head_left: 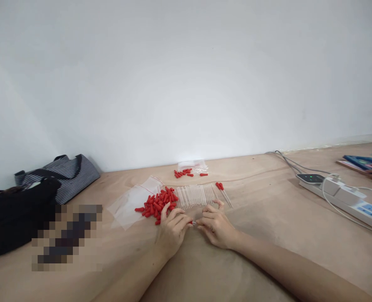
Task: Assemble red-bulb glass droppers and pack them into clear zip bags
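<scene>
My left hand (172, 230) is closed in a pinch around a red rubber dropper bulb (190, 222), most of it hidden by the fingers. Facing it, my right hand (216, 226) grips a clear dropper tube (194, 223), whose end meets or nearly meets the bulb. Beside my left fingers lies a pile of red bulbs (156, 204). A row of clear tubes (196, 195) lies just beyond both hands. To the right of that row are two droppers (224, 193) with red bulbs on their tubes.
A flat clear plastic bag (126, 209) lies left of the pile. More bulbs (183, 172) and thin tubes are near the wall. At right stands a white power strip (346, 199) with cables; at left, a striped bag (75, 178) and black cloth (16, 218).
</scene>
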`<control>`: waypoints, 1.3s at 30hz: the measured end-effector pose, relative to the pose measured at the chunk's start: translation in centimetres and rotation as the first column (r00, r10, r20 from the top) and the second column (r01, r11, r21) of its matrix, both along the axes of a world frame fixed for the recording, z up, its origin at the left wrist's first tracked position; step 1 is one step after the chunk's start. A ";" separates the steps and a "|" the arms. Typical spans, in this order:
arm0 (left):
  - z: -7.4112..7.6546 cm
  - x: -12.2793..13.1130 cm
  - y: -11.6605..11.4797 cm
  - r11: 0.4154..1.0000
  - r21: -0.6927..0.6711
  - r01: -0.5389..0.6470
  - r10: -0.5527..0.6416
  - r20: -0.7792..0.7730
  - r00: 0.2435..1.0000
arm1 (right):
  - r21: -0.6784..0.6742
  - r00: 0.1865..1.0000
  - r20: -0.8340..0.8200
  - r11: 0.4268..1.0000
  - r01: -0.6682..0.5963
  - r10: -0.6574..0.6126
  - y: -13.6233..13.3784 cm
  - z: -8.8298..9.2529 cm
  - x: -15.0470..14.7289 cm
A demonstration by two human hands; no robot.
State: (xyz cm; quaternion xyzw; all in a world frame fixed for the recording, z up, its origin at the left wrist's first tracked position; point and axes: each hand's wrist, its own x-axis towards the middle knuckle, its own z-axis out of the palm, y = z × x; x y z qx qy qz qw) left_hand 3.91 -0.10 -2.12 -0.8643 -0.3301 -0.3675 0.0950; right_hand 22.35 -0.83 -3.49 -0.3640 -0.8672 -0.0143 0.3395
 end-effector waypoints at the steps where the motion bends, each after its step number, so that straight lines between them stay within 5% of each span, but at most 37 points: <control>1: 0.0 0.0 0.0 1.000 -0.006 0.003 -0.003 -0.003 1.000 | 0.012 1.000 0.006 1.000 -0.003 0.003 0.0 0.0 0.0; 11: 0.0 0.4 -0.1 0.999 -0.009 0.033 -0.033 -0.008 0.999 | 0.116 1.000 0.007 0.993 -0.017 0.016 0.2 -0.1 -0.1; 23: 0.4 0.1 -0.3 1.000 0.030 0.000 0.000 -0.001 1.000 | -0.074 0.996 -0.070 0.996 0.058 -0.063 0.8 0.1 1.0; 39: 0.3 0.6 -0.5 0.999 0.031 -0.009 0.009 0.006 1.000 | -0.098 0.991 -0.134 0.995 0.012 -0.025 0.3 -0.3 0.8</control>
